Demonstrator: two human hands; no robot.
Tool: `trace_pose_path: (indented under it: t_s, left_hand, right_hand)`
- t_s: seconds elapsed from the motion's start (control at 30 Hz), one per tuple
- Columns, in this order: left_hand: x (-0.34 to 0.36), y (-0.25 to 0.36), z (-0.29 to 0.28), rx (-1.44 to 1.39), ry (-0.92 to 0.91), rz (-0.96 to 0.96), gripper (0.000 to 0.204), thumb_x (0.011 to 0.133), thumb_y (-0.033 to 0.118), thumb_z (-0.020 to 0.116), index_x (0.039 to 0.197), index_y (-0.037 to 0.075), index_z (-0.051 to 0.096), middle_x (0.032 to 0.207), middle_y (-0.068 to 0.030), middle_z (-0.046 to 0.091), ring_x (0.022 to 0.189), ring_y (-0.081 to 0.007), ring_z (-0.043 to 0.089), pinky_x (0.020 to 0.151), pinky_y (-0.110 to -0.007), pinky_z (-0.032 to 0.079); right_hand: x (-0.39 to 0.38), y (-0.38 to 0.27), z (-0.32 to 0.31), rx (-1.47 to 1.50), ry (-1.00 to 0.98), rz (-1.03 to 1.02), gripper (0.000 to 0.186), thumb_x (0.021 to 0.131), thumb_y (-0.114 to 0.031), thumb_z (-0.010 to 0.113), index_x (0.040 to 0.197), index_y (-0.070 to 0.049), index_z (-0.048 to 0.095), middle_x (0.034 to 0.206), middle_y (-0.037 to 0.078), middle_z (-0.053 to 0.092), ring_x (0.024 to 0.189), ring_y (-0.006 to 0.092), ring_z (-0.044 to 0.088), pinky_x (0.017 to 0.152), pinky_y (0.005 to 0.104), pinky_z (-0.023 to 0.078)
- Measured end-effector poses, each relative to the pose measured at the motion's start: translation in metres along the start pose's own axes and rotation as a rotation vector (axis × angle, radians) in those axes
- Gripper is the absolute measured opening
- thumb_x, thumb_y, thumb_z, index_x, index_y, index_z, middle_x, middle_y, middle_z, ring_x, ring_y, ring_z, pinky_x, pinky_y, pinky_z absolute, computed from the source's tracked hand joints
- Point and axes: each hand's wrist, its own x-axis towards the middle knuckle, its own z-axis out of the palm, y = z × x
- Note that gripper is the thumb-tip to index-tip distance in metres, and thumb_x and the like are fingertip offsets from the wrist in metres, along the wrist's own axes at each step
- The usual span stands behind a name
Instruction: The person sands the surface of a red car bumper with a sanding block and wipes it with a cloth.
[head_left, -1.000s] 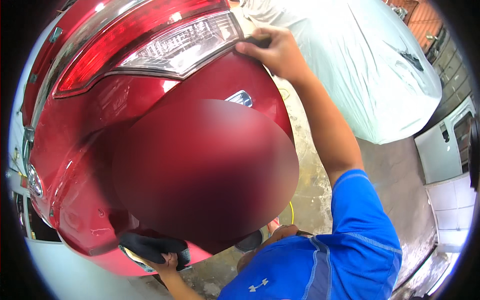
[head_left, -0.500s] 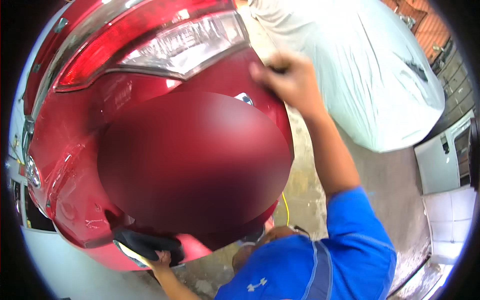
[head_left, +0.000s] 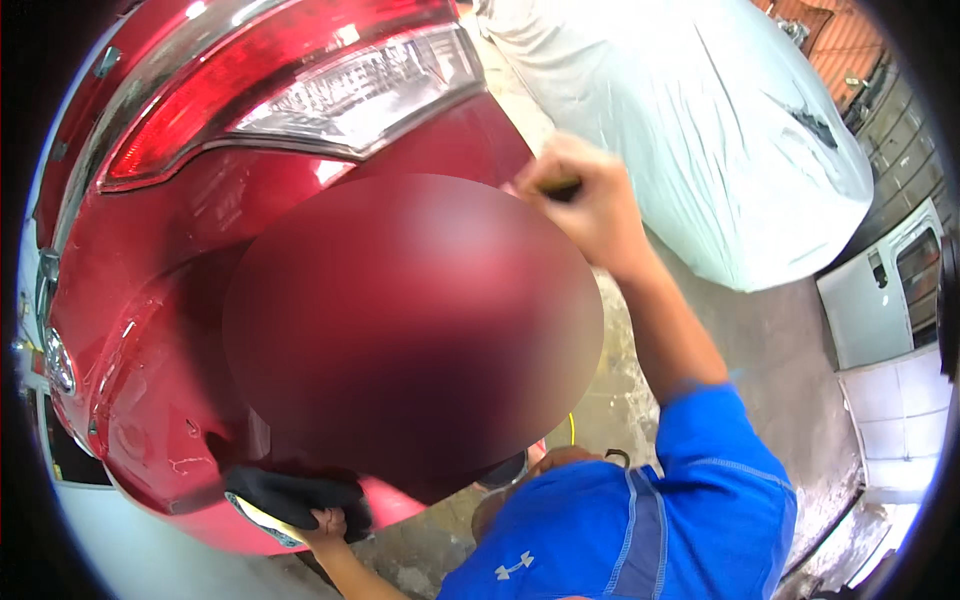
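As the red car (head_left: 450, 145) fills the left and centre of the view, its middle is blurred out. To its right spreads a pale cover (head_left: 720, 150), draped in folds; at lower right is the person's blue shirt (head_left: 710, 470). The tail lamp (head_left: 350, 95), part red and part clear, crosses the car's upper portion. At lower left, a black cloth (head_left: 285, 492) lies by the car's lower edge, gripped by the fingers of the left hand (head_left: 330, 525). The right hand (head_left: 585, 205), well apart from the left, is at the car's right edge, below the lamp's outer end, its fingers curled around a small dark item (head_left: 557, 188); whether it touches the car cannot be told. The car's blurred middle lies between the hands.
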Motion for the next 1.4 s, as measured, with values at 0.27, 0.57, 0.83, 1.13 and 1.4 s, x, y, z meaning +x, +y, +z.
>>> trace_pose_path:
  t_s: [0.27,0.57,0.83,1.13,1.4]
  left_hand:
    - [0.093,0.214,0.095,0.595,-0.039,0.565,0.073,0.088,0.026,0.071,0.151,-0.005,0.051,0.16,-0.0323,0.045,0.149,-0.0524,0.041,0.123,-0.06,0.033]
    - [0.218,0.425,0.252,0.357,-0.507,1.072,0.06,0.1,0.033,0.063,0.144,-0.008,0.054,0.161,-0.0263,0.048,0.154,-0.0378,0.041,0.128,-0.048,0.033]
    - [0.078,0.414,0.302,-0.168,-0.751,1.053,0.022,0.099,0.02,0.061,0.1,0.004,0.075,0.076,-0.0092,0.074,0.066,-0.0382,0.07,0.068,-0.05,0.057]
    - [-0.175,0.177,0.317,-1.351,-1.488,-1.315,0.044,0.112,0.043,0.045,0.122,0.01,0.071,0.12,-0.0084,0.075,0.11,-0.0276,0.072,0.101,-0.042,0.056]
    - [-0.33,-0.048,0.365,-1.144,-1.392,-1.6,0.042,0.105,0.043,0.044,0.112,0.01,0.068,0.111,-0.0098,0.075,0.104,-0.031,0.071,0.095,-0.047,0.057]
  right_hand:
    - [0.037,0.007,-0.01,-0.063,-0.014,0.287,0.035,0.087,-0.03,0.089,0.088,0.001,0.075,0.073,0.006,0.071,0.069,0.0088,0.06,0.067,0.031,0.051]
    - [-0.214,-0.003,-0.034,0.33,0.546,1.085,0.026,0.099,-0.034,0.079,0.1,-0.01,0.068,0.083,-0.005,0.06,0.067,0.0059,0.054,0.06,0.0251,0.046]
    - [-0.361,-0.099,-0.082,0.055,0.534,1.234,0.024,0.098,-0.025,0.079,0.107,-0.003,0.073,0.095,0.003,0.074,0.085,0.0102,0.065,0.079,0.0282,0.051]
    - [-0.549,-0.242,-0.051,-0.395,0.671,1.761,0.044,0.094,-0.032,0.083,0.115,0.005,0.072,0.098,0.013,0.078,0.09,0.0196,0.07,0.085,0.035,0.055]
    - [-0.708,-0.349,0.064,-0.373,0.355,2.265,0.048,0.09,-0.037,0.085,0.111,0.005,0.072,0.099,0.019,0.076,0.086,0.0241,0.07,0.079,0.0398,0.055]
